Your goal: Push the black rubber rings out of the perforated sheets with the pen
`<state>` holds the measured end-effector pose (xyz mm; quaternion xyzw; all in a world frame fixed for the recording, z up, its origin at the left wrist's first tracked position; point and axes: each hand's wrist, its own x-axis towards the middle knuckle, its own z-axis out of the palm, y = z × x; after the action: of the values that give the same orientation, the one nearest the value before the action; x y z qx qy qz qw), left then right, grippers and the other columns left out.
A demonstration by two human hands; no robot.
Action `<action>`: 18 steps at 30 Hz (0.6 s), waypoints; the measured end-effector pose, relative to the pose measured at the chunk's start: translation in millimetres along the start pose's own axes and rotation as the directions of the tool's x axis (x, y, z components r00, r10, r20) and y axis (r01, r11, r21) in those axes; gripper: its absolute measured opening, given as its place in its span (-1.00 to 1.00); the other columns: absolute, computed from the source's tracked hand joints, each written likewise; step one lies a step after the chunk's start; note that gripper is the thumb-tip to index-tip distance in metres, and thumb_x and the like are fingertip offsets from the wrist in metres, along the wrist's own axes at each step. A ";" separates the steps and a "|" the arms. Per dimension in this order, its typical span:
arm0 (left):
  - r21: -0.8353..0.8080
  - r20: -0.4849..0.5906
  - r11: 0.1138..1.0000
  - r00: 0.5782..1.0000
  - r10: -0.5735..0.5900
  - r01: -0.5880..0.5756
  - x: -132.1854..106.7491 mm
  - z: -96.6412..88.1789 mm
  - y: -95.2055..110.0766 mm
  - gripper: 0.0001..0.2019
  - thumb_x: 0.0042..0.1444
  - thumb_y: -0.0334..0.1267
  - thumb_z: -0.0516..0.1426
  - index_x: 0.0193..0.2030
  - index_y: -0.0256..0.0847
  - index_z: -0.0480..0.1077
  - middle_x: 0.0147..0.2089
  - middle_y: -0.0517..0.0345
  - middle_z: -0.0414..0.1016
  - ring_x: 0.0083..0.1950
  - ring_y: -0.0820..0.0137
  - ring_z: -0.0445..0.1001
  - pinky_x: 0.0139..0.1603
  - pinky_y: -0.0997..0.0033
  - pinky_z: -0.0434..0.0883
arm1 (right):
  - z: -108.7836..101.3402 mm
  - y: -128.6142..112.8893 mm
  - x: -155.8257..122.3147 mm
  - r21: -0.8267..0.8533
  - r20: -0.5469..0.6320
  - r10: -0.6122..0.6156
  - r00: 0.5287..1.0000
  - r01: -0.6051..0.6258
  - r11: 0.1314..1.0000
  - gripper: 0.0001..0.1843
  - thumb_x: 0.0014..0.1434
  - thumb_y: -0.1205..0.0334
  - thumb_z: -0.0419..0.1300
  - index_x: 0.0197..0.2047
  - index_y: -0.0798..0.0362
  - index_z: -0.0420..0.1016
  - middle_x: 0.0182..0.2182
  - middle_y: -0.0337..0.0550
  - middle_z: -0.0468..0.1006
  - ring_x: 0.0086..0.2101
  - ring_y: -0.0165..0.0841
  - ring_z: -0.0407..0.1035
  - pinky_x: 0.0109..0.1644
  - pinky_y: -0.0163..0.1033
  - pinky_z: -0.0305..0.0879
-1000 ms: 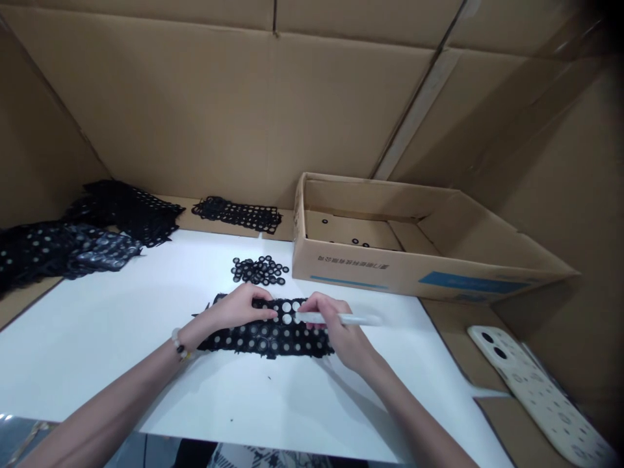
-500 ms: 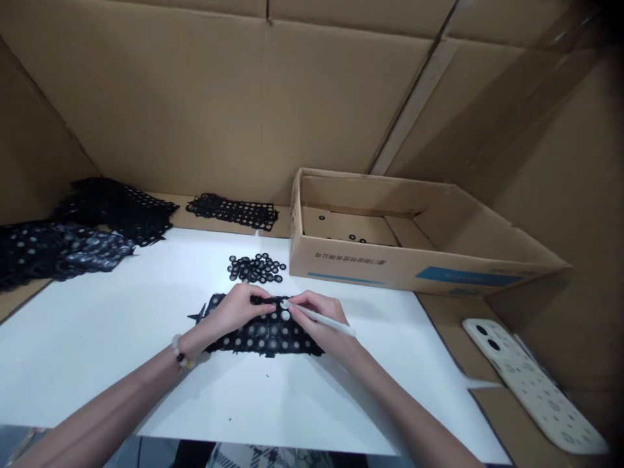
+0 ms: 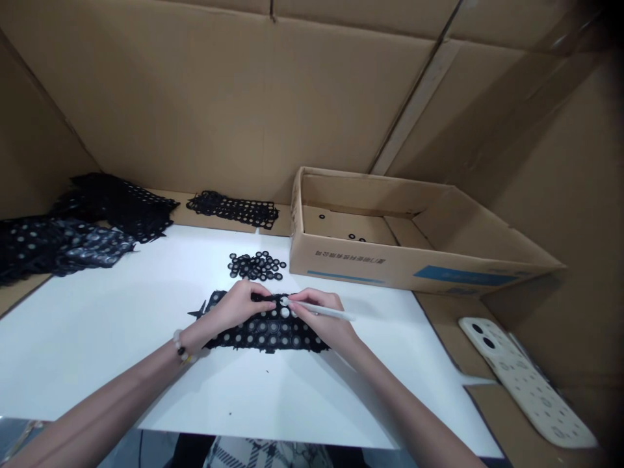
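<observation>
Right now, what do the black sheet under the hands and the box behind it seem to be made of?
The black sheet looks like thin matte rubber or foam, going by its ragged cut edges; I cannot tell which. The box looks like plain brown corrugated cardboard, with a printed side and folded flaps.

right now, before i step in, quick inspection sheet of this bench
surface: white tabletop, a small dark speck on it
job's things: black perforated sheet under both hands; loose black rings just beyond it
clutter: stacked black sheets back left; cardboard tray holding a few rings
hands: left hand flat on the sheet; right hand gripping white pen-shaped tool
cables: nothing seen
surroundings: cardboard walls; cream perforated panel at right
</observation>
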<state>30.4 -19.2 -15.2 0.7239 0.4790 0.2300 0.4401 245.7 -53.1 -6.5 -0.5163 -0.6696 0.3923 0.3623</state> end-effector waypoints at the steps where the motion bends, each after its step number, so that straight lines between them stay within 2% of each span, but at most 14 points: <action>1: -0.003 -0.003 1.000 1.000 0.004 -0.004 0.1 0.2 -0.3 -0.85 0.02 -0.17 0.24 -0.36 -0.19 0.56 -0.27 0.17 0.63 -0.19 0.25 0.54 -0.12 0.37 0.36 | 0.9 0.4 0.2 0.000 0.003 0.003 1.000 -0.003 1.000 -0.89 0.10 0.19 0.24 -0.34 -0.01 0.59 -0.37 -0.20 0.65 -0.36 -0.27 0.52 -0.26 -0.23 0.38; 8: -0.005 -0.013 0.998 0.998 0.059 -0.059 1.7 2.0 -2.8 -0.83 0.02 -0.16 0.24 -0.44 -0.22 0.53 -0.34 0.14 0.59 -0.25 0.30 0.51 -0.18 0.39 0.35 | 14.7 5.0 -0.6 -0.069 -0.037 -0.007 0.999 0.005 0.998 -0.88 0.14 0.20 0.20 -0.35 -0.02 0.57 -0.36 -0.21 0.66 -0.32 -0.27 0.52 -0.22 -0.24 0.35; 12: -0.015 0.042 0.997 0.996 0.077 -0.077 2.8 1.9 -3.7 -0.81 0.01 -0.15 0.25 -0.46 -0.23 0.53 -0.40 0.14 0.56 -0.28 0.32 0.49 -0.22 0.41 0.36 | 20.5 3.7 -3.1 -0.063 -0.013 -0.008 1.000 0.007 0.998 -0.88 0.16 0.23 0.18 -0.33 -0.02 0.55 -0.35 -0.22 0.65 -0.32 -0.29 0.52 -0.21 -0.25 0.35; 18: -0.046 -0.027 0.999 0.999 0.019 -0.020 4.9 4.6 -4.9 -0.84 0.02 -0.18 0.23 -0.35 -0.21 0.55 -0.27 0.12 0.61 -0.20 0.28 0.52 -0.10 0.35 0.39 | 22.3 1.2 -4.4 -0.131 -0.058 -0.068 0.996 0.060 0.990 -0.87 0.16 0.26 0.16 -0.37 -0.01 0.52 -0.38 -0.23 0.63 -0.37 -0.31 0.49 -0.23 -0.26 0.32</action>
<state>33.7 -15.9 -22.2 0.7150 0.4722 0.2549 0.4481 227.2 -60.6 -17.5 -0.5288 -0.6982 0.3200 0.3612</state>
